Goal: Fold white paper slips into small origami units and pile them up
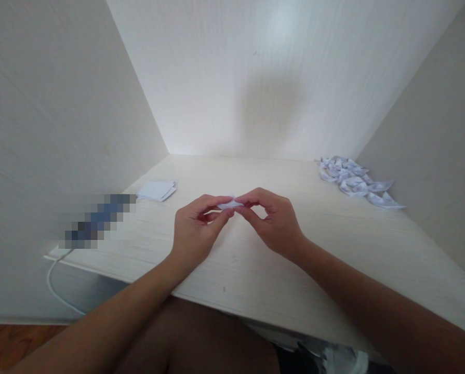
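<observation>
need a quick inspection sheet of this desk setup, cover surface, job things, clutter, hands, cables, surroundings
Surface: pale desktop, with a small dark mark toward the front edge.
Job's things: small white paper piece between the hands; stack of white paper at left; pile of folded paper pieces at far right.
Clutter: pixelated bluish object at the left edge; cannot tell what it is.
Hands: left hand and right hand both pinch the paper piece with thumb and fingers.
Cables: one white cable hanging below the desktop's left end.
Surroundings: pale back panel bearing a soft shadow, side panels left and right, reddish-brown floor at lower left.
</observation>
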`<state>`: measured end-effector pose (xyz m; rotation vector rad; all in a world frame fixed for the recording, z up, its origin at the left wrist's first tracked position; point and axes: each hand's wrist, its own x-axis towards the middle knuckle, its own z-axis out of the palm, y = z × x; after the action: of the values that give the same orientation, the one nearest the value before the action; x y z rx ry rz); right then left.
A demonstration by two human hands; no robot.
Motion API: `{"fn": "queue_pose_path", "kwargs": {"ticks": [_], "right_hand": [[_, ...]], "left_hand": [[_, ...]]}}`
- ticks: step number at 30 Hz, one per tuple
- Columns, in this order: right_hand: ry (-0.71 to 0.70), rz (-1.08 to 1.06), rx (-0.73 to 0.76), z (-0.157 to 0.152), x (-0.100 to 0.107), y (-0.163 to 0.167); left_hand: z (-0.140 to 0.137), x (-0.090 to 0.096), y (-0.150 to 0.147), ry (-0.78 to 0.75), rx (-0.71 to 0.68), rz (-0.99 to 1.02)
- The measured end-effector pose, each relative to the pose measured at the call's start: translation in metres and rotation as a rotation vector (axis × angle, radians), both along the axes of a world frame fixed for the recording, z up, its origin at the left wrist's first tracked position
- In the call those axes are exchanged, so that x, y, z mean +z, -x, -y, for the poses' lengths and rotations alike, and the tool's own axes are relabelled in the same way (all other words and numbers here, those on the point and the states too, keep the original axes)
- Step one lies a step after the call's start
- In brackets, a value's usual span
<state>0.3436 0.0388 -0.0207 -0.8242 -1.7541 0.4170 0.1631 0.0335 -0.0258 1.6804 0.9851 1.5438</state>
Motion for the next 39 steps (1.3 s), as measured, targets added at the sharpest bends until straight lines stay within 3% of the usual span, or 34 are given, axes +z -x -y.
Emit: {"fn": "queue_pose_path", "kwargs": {"ticks": [5,11,19,26,30,35,39], "right_hand": [[-0.001,0.008,0.022,-0.0007,0.0011,-0.0006],[0.021,-0.011,0.026,-0.0016,0.0003,0.0004],[0.065,-0.04,0.024,0.0003,0.0018,0.0014],[0.15,-0.101,0.066,0.0009,0.0023,0.0025],[0.2,-0.132,0.093,0.001,0.0029,0.0027],[0.215,-0.163,0.103,-0.0001,0.0018,0.0025],[0.232,-0.17,0.107,-0.0003,0.0012,0.0026]], "left_hand": [[0.001,0.0023,0.0007,0.038,0.029,0.03],[0.0028,0.0072,-0.0007,-0.066,0.033,0.022],[0.0038,0.0095,-0.0014,0.071,0.05,0.057],[0.0008,0.0078,0.0028,0.116,-0.042,0.023],[0.0019,0.0085,0.0011,0.077,0.025,0.029],[0.0023,0.0085,0.0018,-0.063,0.013,-0.016],[0.0012,0.0094,0.0046,-0.065,-0.043,-0.079]]}}
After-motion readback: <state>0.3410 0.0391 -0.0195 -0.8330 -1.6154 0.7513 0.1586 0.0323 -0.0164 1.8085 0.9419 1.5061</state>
